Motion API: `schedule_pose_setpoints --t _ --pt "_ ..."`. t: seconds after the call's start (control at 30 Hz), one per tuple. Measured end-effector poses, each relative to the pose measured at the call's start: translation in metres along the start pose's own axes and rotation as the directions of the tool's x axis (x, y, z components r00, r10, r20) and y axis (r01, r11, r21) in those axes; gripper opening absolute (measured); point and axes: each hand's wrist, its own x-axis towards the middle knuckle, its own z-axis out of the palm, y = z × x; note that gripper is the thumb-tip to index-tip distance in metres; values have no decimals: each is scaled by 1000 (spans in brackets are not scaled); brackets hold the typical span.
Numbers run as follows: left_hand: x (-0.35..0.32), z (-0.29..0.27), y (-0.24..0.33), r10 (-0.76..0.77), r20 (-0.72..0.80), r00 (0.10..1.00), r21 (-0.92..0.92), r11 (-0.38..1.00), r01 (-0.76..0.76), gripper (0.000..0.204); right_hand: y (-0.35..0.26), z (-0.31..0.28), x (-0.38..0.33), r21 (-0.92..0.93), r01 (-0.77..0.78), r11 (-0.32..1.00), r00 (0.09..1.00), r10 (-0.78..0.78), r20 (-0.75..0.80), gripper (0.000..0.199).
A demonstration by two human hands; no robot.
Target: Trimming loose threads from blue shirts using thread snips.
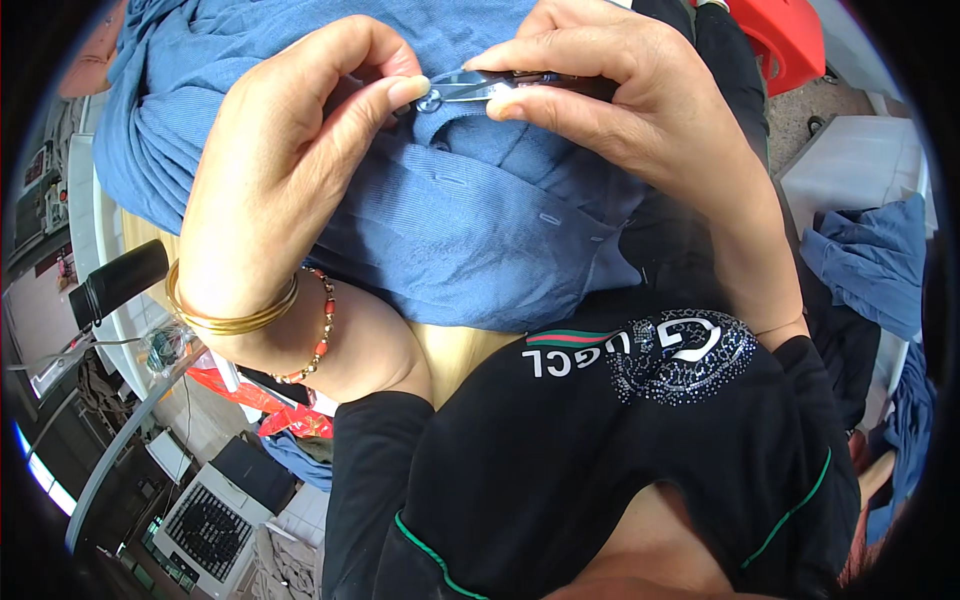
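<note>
Over blue cloth (470, 230), near red plastic (788, 42), right hand (645, 105) grips snips (485, 91), left hand (285, 135) pinches button (430, 101).

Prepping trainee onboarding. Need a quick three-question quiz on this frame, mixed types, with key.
1. True or false: gold bangles circle the left wrist.
2. Multiple choice: what holds the metal snips?
A) the left hand
B) the right hand
C) neither hand
3. Fill in: at the tip of the left hand's thumb is a small round ____.

Key:
1. True.
2. B.
3. Button.
</note>
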Motion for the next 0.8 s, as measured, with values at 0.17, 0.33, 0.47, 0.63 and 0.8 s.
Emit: schedule_pose_setpoints --t 0.17,0.33,0.47,0.63,0.8 --pt "1 -1 1 9 10 1000 24 1000 -9 10 31 10 8 -160 344 925 930 -359 -79 26" --pt "2 0 -1 -1 -18 1000 33 999 1 10 36 14 11 -377 577 725 754 -649 -95 25" --pt "2 -1 -1 41 -17 999 57 998 -40 10 31 13 10 -402 532 746 788 -610 -89 24" --pt "7 -1 -4 46 -3 999 76 996 -46 10 33 13 11 -401 529 748 793 -604 -81 22" --pt "2 0 2 36 -30 999 90 995 -33 11 30 13 11 -375 515 771 807 -583 -90 20"
